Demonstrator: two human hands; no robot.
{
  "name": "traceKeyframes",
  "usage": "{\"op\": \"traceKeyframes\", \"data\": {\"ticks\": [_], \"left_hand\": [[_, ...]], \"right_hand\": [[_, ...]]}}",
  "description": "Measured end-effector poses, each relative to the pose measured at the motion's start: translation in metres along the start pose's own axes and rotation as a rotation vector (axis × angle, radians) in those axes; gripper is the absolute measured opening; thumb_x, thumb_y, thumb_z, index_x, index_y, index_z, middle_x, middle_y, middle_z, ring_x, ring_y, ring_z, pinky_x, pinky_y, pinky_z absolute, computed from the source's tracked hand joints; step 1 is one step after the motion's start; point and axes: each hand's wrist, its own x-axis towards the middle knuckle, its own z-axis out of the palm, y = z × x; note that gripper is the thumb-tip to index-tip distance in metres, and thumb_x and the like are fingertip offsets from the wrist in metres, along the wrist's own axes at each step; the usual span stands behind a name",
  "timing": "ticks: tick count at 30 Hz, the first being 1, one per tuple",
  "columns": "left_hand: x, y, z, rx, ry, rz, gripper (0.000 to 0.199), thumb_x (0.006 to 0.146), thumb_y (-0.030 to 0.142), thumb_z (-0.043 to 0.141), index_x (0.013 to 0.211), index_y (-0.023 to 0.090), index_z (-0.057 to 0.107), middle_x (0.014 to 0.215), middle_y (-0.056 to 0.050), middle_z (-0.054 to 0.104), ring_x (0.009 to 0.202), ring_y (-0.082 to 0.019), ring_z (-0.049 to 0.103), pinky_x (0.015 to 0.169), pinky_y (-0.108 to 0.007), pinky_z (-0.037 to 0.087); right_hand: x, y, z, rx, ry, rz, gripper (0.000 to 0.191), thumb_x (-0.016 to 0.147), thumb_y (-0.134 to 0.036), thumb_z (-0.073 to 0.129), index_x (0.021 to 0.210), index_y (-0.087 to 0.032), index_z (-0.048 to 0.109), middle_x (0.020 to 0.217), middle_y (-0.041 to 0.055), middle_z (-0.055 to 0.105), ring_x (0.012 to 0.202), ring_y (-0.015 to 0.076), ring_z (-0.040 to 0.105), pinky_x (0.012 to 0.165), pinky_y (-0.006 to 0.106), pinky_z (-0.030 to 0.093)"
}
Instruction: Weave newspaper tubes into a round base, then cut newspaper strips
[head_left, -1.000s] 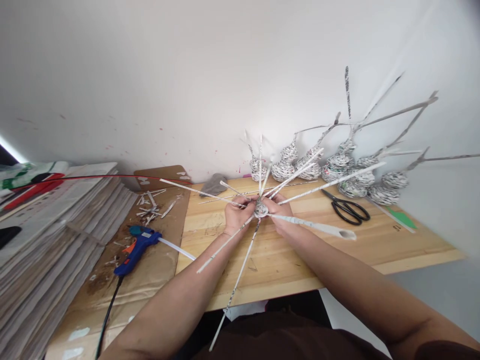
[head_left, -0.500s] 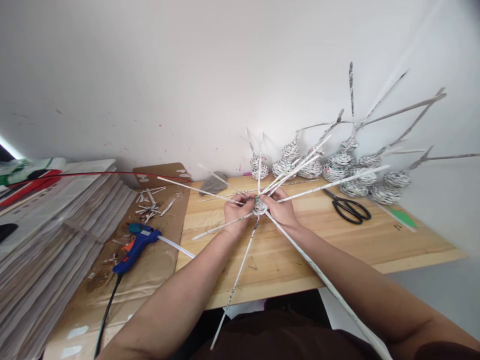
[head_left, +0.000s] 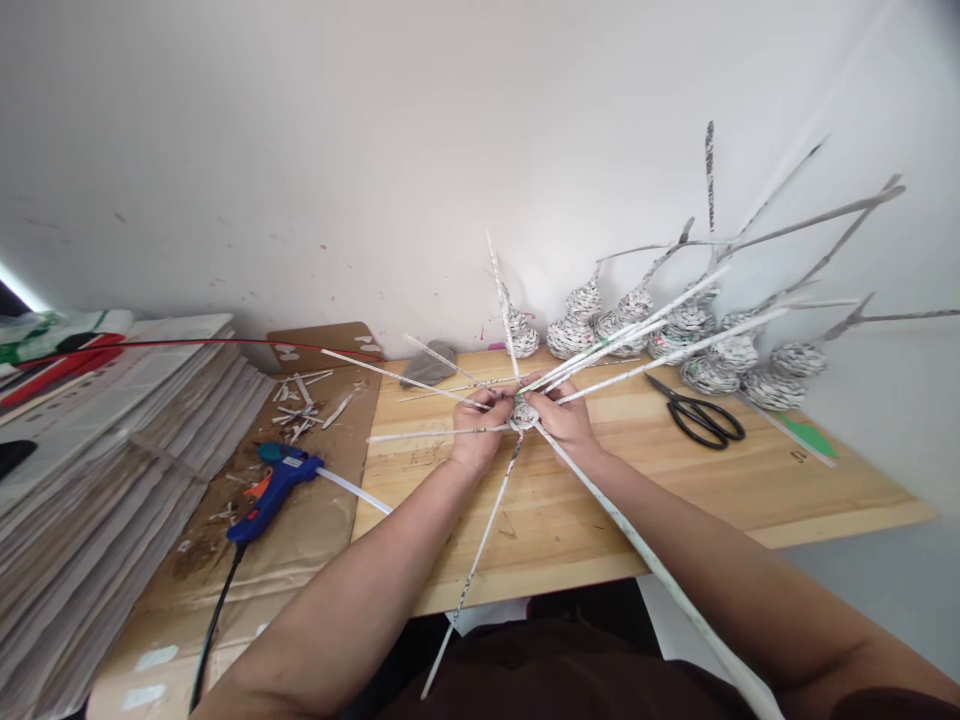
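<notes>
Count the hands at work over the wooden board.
2: the left hand at the left side of the small woven piece, and the right hand at its right side. Some fingers are partly hidden.

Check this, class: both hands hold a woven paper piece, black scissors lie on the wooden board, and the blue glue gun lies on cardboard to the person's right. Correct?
The side is wrong: the head view shows the blue glue gun on cardboard to the person's left. The left hand and right hand hold the woven paper piece; black scissors lie on the wooden board.
</notes>
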Motion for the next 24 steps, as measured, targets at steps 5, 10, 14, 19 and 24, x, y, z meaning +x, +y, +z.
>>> {"op": "traceKeyframes", "data": {"ticks": [5, 10, 14, 19, 24], "left_hand": [[0.000, -0.002, 0.001, 0.010, -0.006, 0.007, 0.015, 0.059, 0.018, 0.074, 0.073, 0.019, 0.078, 0.070, -0.002, 0.073, 0.061, -0.016, 0.062, 0.062, -0.029, 0.050], [-0.001, 0.003, 0.002, -0.033, 0.005, -0.011, 0.014, 0.057, 0.018, 0.075, 0.071, 0.019, 0.078, 0.073, -0.003, 0.074, 0.066, -0.017, 0.065, 0.067, -0.030, 0.052], [-0.002, 0.003, 0.002, -0.045, -0.007, -0.027, 0.015, 0.057, 0.019, 0.076, 0.072, 0.017, 0.078, 0.073, -0.005, 0.074, 0.067, -0.018, 0.066, 0.066, -0.031, 0.051], [0.001, -0.004, -0.001, -0.061, 0.032, -0.021, 0.017, 0.057, 0.018, 0.077, 0.073, 0.017, 0.079, 0.076, -0.006, 0.075, 0.069, -0.018, 0.066, 0.069, -0.031, 0.052], [0.003, -0.005, -0.004, -0.058, -0.002, 0.013, 0.017, 0.059, 0.018, 0.074, 0.076, 0.017, 0.079, 0.078, -0.006, 0.075, 0.072, -0.018, 0.066, 0.070, -0.029, 0.051]], "right_hand": [[0.000, 0.001, 0.000, -0.036, 0.034, -0.105, 0.023, 0.062, -0.030, 0.078, 0.079, -0.021, 0.066, 0.071, 0.0001, 0.067, 0.060, 0.0156, 0.058, 0.055, 0.030, 0.049], [-0.001, -0.005, 0.000, 0.018, 0.065, -0.156, 0.022, 0.060, -0.028, 0.077, 0.077, -0.020, 0.066, 0.075, 0.0010, 0.067, 0.064, 0.0157, 0.060, 0.055, 0.028, 0.049], [0.005, -0.009, -0.004, 0.055, 0.104, -0.105, 0.031, 0.062, -0.037, 0.080, 0.083, -0.019, 0.067, 0.069, -0.0018, 0.063, 0.054, 0.0114, 0.053, 0.046, 0.023, 0.043], [0.007, -0.006, -0.005, 0.077, 0.101, 0.027, 0.035, 0.068, -0.047, 0.075, 0.088, -0.019, 0.067, 0.069, -0.0017, 0.063, 0.053, 0.0122, 0.055, 0.044, 0.024, 0.044], [0.002, -0.001, -0.001, -0.043, -0.055, 0.114, 0.033, 0.060, -0.034, 0.077, 0.087, -0.019, 0.066, 0.064, -0.0018, 0.065, 0.048, 0.0145, 0.055, 0.042, 0.028, 0.046]]}}
